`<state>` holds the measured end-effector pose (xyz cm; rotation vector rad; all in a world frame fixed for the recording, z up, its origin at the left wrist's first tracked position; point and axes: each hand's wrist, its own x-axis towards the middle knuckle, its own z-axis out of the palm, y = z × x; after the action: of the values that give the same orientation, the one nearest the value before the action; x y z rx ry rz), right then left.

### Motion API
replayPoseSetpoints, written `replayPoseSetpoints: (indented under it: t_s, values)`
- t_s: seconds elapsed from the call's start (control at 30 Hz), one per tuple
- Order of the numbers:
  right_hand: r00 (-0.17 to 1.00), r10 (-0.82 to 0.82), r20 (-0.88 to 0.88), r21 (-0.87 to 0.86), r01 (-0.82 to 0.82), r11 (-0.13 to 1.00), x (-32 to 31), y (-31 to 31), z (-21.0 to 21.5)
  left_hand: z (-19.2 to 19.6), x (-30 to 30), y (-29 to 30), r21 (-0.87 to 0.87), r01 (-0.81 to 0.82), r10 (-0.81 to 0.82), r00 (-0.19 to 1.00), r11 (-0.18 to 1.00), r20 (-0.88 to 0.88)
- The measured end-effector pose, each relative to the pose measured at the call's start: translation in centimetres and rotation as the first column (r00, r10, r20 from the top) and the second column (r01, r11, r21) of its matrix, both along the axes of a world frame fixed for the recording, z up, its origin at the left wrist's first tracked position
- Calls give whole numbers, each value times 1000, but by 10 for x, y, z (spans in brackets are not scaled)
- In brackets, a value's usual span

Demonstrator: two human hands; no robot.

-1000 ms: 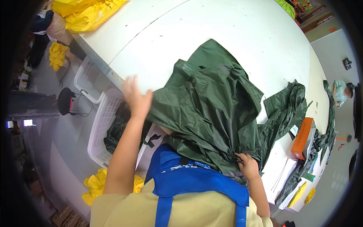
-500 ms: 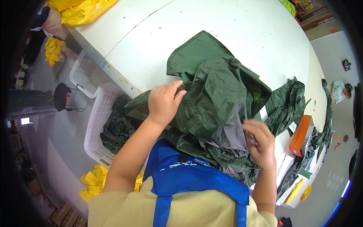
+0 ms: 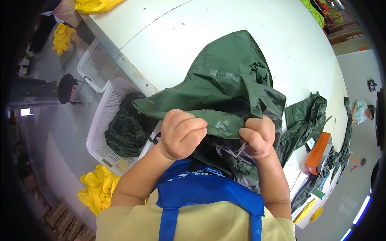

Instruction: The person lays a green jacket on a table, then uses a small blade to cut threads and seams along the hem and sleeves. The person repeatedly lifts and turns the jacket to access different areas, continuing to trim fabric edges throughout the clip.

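Observation:
A dark green raincoat [image 3: 229, 86] of thin, shiny fabric lies spread and rumpled on the white table in front of me, its pale taped seams showing. My left hand [image 3: 183, 134] is closed on one stretch of its edge. A short way to the right, my right hand [image 3: 259, 136] grips the same edge, which runs taut between both fists. From under the right fist pokes a thin, pointed metal tool [image 3: 241, 149], its other end hidden in the palm. More of the dark fabric hangs below, against my blue apron [image 3: 205, 188].
A white plastic basket [image 3: 96, 136] with bunched dark green fabric [image 3: 128, 128] stands left of the table [image 3: 161, 48]. Yellow garments [image 3: 98, 188] lie below it. On the right are more green fabric [image 3: 305, 116] and an orange box [image 3: 318, 152]. Another person [image 3: 361, 111] is far right.
Both hands have closed on the raincoat's edge and drawn nearer each other; before, the left was loosely curled above the fabric. The upper part of the raincoat has been turned and spread out.

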<state>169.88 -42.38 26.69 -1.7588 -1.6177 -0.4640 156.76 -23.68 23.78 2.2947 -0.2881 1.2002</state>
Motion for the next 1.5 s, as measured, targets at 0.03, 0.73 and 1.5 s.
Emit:
replayPoseSetpoints:
  t_s: [0.03,0.73,1.5]
  values:
    - [1000,11,-9,21,-11,1000,-2,-1,-2,1,-3,-1,12,-2,2,1000,1000,7]
    - [991,-133,-20,-28,133,991,-22,-12,-4,15,-10,-41,-823,-385,-724,689,-418,45]
    - [914,-316,-254,-315,231,921,-50,-17,49,27,-10,-61,-973,-185,-656,719,141,-232]
